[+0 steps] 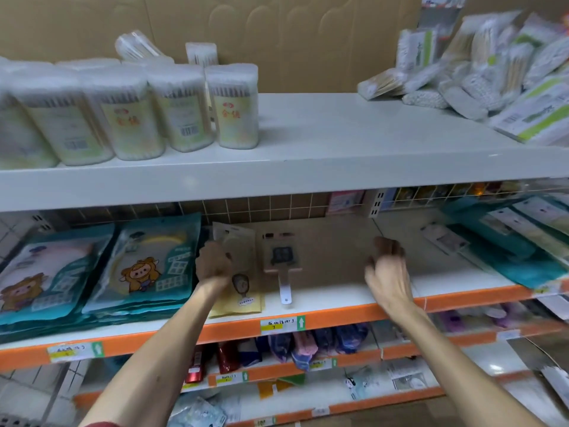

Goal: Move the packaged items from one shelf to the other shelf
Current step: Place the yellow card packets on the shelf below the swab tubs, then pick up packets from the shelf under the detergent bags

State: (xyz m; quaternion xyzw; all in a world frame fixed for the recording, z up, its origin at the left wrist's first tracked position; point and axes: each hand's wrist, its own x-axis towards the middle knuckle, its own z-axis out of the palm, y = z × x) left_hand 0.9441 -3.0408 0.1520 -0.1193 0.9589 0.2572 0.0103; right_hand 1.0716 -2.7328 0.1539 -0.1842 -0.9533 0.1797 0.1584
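On the middle shelf [338, 298] lies a flat yellow packet [243, 291] with a small cartoon figure. My left hand [214, 263] rests over its upper half, fingers curled round it. Just right of it lies a pink brush [281, 257] with a white handle. My right hand [388, 266] hovers above a bare stretch of the same shelf, fingers loosely bent and holding nothing. Stacks of teal cartoon packets [144, 266] lie to the left of my left hand. More teal packets [517, 251] lie at the shelf's right end.
The white upper shelf [323, 143] carries tubs of cotton swabs [231, 109] at the left and a heap of swab bags [492, 75] at the right, with bare room between. Lower orange-edged shelves [277, 369] hold bottles and small packets.
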